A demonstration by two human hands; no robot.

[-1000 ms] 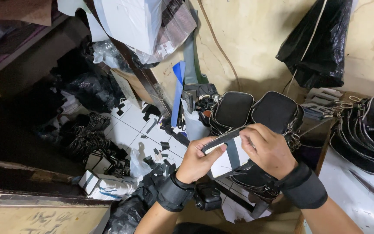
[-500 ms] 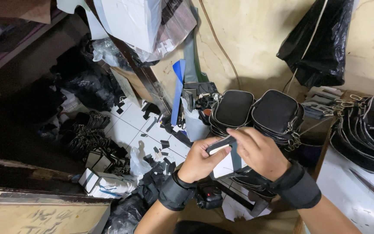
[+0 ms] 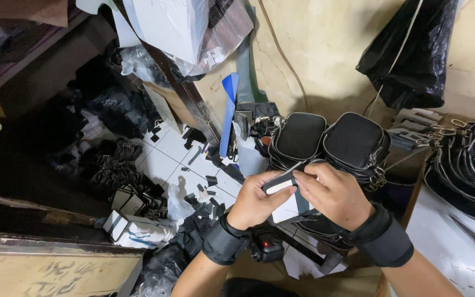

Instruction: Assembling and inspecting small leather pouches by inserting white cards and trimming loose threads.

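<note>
Two small black pouches (image 3: 325, 144) stand side by side at about 12 o'clock from the hands, against the wall. Their zips look shut, so what is inside cannot be seen. At 3 o'clock a pile of more black bags (image 3: 468, 165) lies with silver zips and metal clips showing. A black plastic bag (image 3: 408, 55) hangs on the wall at 1 o'clock; what it holds is hidden.

Near the middle of the view, the left hand (image 3: 257, 202) and the right hand (image 3: 333, 195) meet over one small piece (image 3: 288, 204). It is white and flat, with a black band across it and a strip of silver zipper (image 3: 282, 175) along its top edge. The left fingers are curled shut on the near end of the piece, with the thumb pressed on top. The right fingers are bent down and pinch the zipper edge at the other end. Both wrists wear wide black wrist bands (image 3: 383, 242).

At 9 o'clock the white tiled floor (image 3: 166, 159) is dotted with little black scraps (image 3: 207, 190). A blue strip (image 3: 227, 113) leans up at 11 o'clock. A white box (image 3: 133, 230) lies on the floor at 8 o'clock.
</note>
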